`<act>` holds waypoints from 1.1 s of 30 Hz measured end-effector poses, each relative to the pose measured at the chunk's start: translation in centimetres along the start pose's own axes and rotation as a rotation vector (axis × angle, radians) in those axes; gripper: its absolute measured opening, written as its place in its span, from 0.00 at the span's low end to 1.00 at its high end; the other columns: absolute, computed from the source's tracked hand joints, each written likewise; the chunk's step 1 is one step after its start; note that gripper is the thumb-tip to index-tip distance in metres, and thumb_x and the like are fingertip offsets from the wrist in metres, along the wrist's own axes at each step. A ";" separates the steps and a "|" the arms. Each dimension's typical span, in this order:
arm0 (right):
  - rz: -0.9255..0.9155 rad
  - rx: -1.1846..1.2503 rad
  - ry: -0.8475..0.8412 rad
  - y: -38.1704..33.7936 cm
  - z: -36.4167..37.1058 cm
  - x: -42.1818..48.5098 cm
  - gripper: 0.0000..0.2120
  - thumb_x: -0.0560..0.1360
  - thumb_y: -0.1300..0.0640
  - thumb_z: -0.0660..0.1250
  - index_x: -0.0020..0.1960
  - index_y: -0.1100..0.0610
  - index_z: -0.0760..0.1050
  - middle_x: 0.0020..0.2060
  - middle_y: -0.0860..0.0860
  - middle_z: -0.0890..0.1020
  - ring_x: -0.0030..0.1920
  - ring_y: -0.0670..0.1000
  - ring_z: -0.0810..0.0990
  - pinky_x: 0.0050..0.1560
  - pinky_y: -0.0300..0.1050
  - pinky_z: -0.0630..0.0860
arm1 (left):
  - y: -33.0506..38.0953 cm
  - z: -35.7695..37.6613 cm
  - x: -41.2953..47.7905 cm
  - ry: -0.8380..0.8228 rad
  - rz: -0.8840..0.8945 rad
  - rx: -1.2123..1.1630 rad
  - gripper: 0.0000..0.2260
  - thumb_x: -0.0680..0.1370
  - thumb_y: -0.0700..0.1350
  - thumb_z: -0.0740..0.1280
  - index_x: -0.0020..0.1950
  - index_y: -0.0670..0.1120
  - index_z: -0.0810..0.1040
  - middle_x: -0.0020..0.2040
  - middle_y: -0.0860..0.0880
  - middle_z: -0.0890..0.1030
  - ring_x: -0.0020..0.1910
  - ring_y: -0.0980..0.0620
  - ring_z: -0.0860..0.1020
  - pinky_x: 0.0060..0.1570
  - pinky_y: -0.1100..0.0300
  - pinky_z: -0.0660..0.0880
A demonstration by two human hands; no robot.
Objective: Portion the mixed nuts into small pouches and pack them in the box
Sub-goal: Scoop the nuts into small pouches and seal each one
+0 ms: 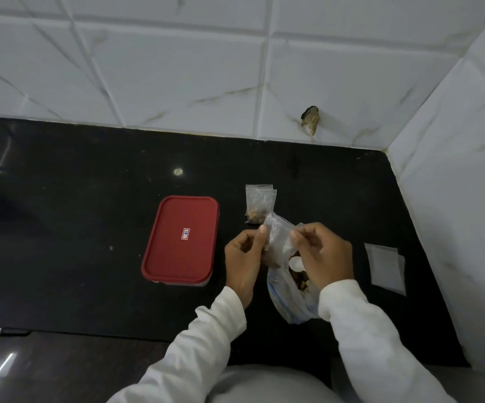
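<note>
A small clear pouch (276, 231) is held up over the black counter between both hands. My left hand (244, 257) pinches its left edge and my right hand (322, 254) pinches its right edge. Below them lies a big clear bag of mixed nuts (290, 298) with a white spoon (296, 261) in it, partly hidden by my right hand. Behind, a filled small pouch (260, 203) with nuts at its bottom lies on the counter. The box (181, 239) with its red lid on sits to the left.
Flat empty pouches (386, 267) lie on the counter to the right. White tiled walls close the back and the right side. The black counter (75, 228) stretches to the left, and its front edge runs near my body.
</note>
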State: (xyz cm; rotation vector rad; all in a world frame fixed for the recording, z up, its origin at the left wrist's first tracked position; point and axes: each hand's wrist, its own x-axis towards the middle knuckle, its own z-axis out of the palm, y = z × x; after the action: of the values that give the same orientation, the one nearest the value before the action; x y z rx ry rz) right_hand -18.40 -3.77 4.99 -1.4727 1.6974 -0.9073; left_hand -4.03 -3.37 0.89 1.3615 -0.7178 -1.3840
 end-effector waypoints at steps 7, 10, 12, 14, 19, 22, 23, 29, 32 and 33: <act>0.076 0.347 0.000 -2.3 -0.2 1.0 0.07 0.74 0.56 0.71 0.52 0.52 0.79 0.42 0.48 0.85 0.43 0.46 0.84 0.46 0.42 0.80 | 4.5 -1.8 0.8 -0.265 0.141 0.157 0.09 0.81 0.47 0.67 0.51 0.42 0.83 0.43 0.48 0.85 0.43 0.50 0.84 0.42 0.61 0.82; 0.171 0.449 0.014 -2.6 0.3 1.1 0.09 0.74 0.55 0.72 0.54 0.51 0.80 0.45 0.49 0.85 0.47 0.47 0.84 0.48 0.44 0.80 | 4.7 -1.5 0.9 -0.248 0.156 0.140 0.11 0.82 0.46 0.67 0.54 0.40 0.82 0.48 0.42 0.84 0.48 0.45 0.84 0.42 0.57 0.83; 0.249 0.493 0.026 -2.4 0.8 1.0 0.08 0.73 0.54 0.72 0.52 0.50 0.81 0.46 0.49 0.85 0.48 0.49 0.84 0.50 0.47 0.81 | 4.5 -1.2 0.7 -0.206 0.159 0.115 0.11 0.82 0.46 0.67 0.54 0.39 0.82 0.49 0.39 0.84 0.48 0.43 0.84 0.43 0.53 0.84; 0.301 0.473 0.022 -2.2 1.3 0.7 0.06 0.73 0.51 0.72 0.50 0.49 0.82 0.46 0.49 0.85 0.48 0.50 0.84 0.53 0.50 0.81 | 4.2 -1.0 0.6 -0.161 0.173 0.117 0.11 0.82 0.47 0.67 0.53 0.39 0.81 0.45 0.39 0.83 0.44 0.42 0.83 0.45 0.50 0.83; 0.310 0.441 0.045 -2.4 2.1 0.2 0.05 0.74 0.50 0.71 0.48 0.50 0.82 0.44 0.47 0.85 0.47 0.47 0.85 0.52 0.51 0.81 | 4.4 -1.5 0.5 -0.191 0.158 0.173 0.08 0.81 0.46 0.68 0.54 0.42 0.81 0.47 0.46 0.85 0.47 0.51 0.84 0.48 0.54 0.84; 0.293 0.367 0.029 -2.9 2.3 -0.1 0.06 0.75 0.49 0.69 0.49 0.50 0.81 0.43 0.46 0.85 0.47 0.46 0.84 0.54 0.50 0.81 | 5.1 -2.1 0.9 -0.246 0.117 0.176 0.09 0.80 0.45 0.70 0.55 0.40 0.81 0.44 0.47 0.84 0.40 0.56 0.83 0.42 0.58 0.83; 0.284 0.351 0.026 -3.0 2.4 -0.1 0.06 0.76 0.49 0.69 0.49 0.50 0.81 0.43 0.46 0.85 0.48 0.46 0.83 0.54 0.50 0.80 | 5.4 -2.3 1.0 -0.257 0.109 0.169 0.09 0.80 0.45 0.70 0.55 0.39 0.81 0.42 0.48 0.84 0.37 0.57 0.82 0.38 0.60 0.82; 0.250 0.289 0.031 -4.1 3.4 -0.4 0.08 0.77 0.49 0.66 0.51 0.51 0.80 0.46 0.47 0.84 0.51 0.49 0.81 0.54 0.52 0.80 | 5.7 -2.8 0.8 -0.284 0.080 0.142 0.05 0.79 0.45 0.71 0.51 0.44 0.83 0.35 0.52 0.83 0.32 0.58 0.81 0.33 0.65 0.78; 0.224 0.212 0.030 -4.6 3.7 -0.6 0.09 0.79 0.50 0.64 0.52 0.53 0.79 0.48 0.47 0.82 0.51 0.47 0.79 0.46 0.40 0.77 | 5.5 -2.9 0.8 -0.270 0.052 0.155 0.04 0.78 0.46 0.71 0.47 0.47 0.83 0.33 0.52 0.82 0.32 0.59 0.80 0.33 0.65 0.77; 0.221 0.194 0.032 -4.8 3.7 -0.7 0.09 0.79 0.50 0.63 0.53 0.53 0.79 0.48 0.47 0.81 0.51 0.46 0.79 0.44 0.37 0.75 | 5.5 -3.0 0.8 -0.260 0.035 0.148 0.04 0.78 0.46 0.71 0.47 0.47 0.83 0.33 0.52 0.82 0.32 0.58 0.80 0.33 0.65 0.77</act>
State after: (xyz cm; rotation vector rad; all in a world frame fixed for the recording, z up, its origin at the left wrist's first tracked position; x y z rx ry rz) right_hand -12.75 -3.79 7.25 -1.1256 1.7031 -0.9485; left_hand 0.31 -5.07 5.09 1.2874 -1.0284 -1.5203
